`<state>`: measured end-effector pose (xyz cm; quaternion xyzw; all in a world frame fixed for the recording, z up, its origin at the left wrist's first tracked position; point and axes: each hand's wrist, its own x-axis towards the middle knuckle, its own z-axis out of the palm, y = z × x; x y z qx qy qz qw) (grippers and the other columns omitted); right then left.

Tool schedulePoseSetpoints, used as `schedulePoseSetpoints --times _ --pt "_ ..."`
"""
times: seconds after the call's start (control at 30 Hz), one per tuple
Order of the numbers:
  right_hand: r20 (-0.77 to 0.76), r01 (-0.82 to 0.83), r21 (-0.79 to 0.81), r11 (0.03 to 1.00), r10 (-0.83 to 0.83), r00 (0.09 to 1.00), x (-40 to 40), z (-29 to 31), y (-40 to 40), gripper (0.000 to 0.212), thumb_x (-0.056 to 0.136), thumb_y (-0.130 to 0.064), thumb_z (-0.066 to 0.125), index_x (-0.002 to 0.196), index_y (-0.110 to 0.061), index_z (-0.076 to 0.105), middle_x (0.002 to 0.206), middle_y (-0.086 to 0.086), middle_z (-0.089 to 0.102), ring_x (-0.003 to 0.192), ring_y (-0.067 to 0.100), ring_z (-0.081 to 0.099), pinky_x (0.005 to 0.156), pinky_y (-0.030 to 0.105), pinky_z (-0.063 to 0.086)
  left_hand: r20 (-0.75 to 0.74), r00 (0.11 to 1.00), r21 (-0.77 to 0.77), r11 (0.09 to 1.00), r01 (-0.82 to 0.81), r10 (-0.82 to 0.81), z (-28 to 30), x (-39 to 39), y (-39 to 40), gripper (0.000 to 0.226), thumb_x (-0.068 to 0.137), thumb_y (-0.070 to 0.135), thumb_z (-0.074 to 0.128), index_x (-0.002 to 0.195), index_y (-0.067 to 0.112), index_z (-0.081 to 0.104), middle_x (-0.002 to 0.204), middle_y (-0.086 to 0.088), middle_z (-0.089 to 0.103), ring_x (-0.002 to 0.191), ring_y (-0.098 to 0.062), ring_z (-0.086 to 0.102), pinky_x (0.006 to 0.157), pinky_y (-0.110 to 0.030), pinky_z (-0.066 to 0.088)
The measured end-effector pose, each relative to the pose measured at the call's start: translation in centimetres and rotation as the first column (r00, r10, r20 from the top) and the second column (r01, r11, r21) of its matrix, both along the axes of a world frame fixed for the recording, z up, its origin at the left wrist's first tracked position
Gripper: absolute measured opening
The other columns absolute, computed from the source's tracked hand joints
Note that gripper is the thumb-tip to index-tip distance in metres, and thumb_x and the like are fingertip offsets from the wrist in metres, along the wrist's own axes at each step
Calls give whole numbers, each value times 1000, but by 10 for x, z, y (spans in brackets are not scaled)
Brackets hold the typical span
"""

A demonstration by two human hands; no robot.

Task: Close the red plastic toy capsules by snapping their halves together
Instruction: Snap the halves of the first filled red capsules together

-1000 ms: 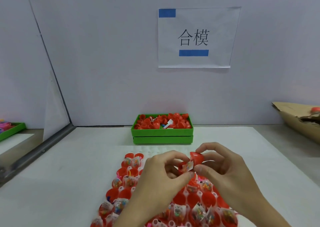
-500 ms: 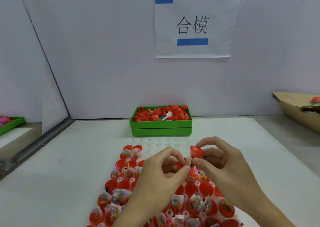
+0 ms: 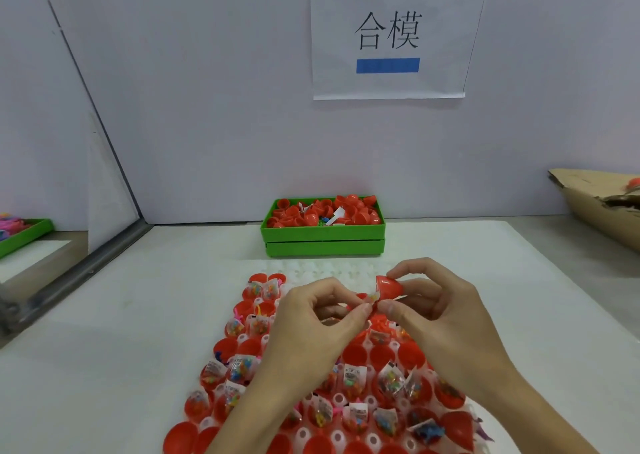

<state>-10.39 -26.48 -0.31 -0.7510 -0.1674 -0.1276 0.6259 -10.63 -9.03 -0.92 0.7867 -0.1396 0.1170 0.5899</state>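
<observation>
Left hand (image 3: 311, 318): over the middle of the tray, fingers curled; its grip pinches the lower half (image 3: 360, 301) between thumb and forefinger.
Right hand (image 3: 443, 311): just beside the left one, its grip pinching the cap (image 3: 389, 286) between thumb below and forefinger on top.
Cap: a red dome, tilted, open side toward the left hand, held above the tray's far part.
Lower half: mostly hidden by the left fingers; only a red sliver shows. A small packet (image 3: 373, 296) sticks out between it and the cap.
Join: the two halves are close together at the packet; whether they are snapped shut I cannot tell.
Tray (image 3: 332, 273): white, with rows of wells, on the near middle of the tabletop (image 3: 138, 315); its far row shows bare wells.
Open halves (image 3: 242, 367): red cups sitting in the tray's wells, many with toy packets in them, some bare.
Bin (image 3: 323, 237): green, at the far edge of the tabletop against the wall, heaped with loose red halves and a few paper slips.
Sign (image 3: 388, 34): white sheet on the wall above the bin, reading 合模, with blue strips.
Box (image 3: 595, 204): cardboard, off the tabletop's far right corner.
Second bin (image 3: 24, 235): green, far left beyond the divider, with pink bits in it.
</observation>
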Motion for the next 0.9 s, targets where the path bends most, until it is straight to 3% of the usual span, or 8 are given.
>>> schedulePoseSetpoints --times 0.1,0.23,0.4,0.53,0.67,0.73,0.9 --pt "8 12 -22 1000 -12 1000 1 -2 0 30 80 -7 79 97 -27 65 83 -6 77 75 12 75 68 19 57 21 1000 13 1000 -19 19 -1 1 -1 12 81 21 81 75 25 71 73 6 74 71 -9 72 66 -19 57" --pt "4 5 -22 1000 -5 1000 1 -1 -1 30 80 -3 79 95 -25 66 82 -5 77 75 12 75 69 19 57 23 999 16 999 -27 27 -3 2 -1 14 84 19 78 72 21 71 74 2 75 72 -15 74 71 -32 61" --pt "-66 -28 27 999 30 997 2 4 -8 26 81 -6 77 97 -21 63 85 -4 77 74 16 75 68 23 60 -11 1000 -130 991 -3 1 -3 4 -4 14 85 14 75 71 16 70 81 -1 77 75 -20 75 75 -35 62" --pt "-103 -11 -21 1000 8 995 5 0 -12 30 84 -12 76 104 -27 60 97 -7 75 91 8 73 75 23 59 -14 999 -172 984 -44 43 -6 6 -2 13 84 17 74 72 15 70 79 -1 76 75 -21 75 76 -39 62" --pt "183 189 -279 941 -141 973 4 -2 -8 30 78 -35 76 104 -41 61 108 -22 60 107 -3 57 83 11 49 8 998 -115 991 -62 64 -8 6 -2 14 86 22 74 74 20 70 72 -2 75 71 -22 74 78 -43 62" --pt "278 230 -287 930 -149 949 3 -3 -5 22 76 -41 71 98 -38 66 101 -20 58 103 1 56 81 9 46 18 998 -97 994 -54 56 -9 5 -4 14 87 23 74 74 19 70 71 -1 75 71 -19 74 77 -40 62" --pt "334 265 -280 923 -165 928 3 -6 -2 10 79 -22 78 88 -26 75 87 -14 62 88 7 59 71 15 48 40 999 -74 997 -34 37 -7 3 -6 13 86 22 74 74 21 70 74 3 75 72 -15 74 76 -36 62"
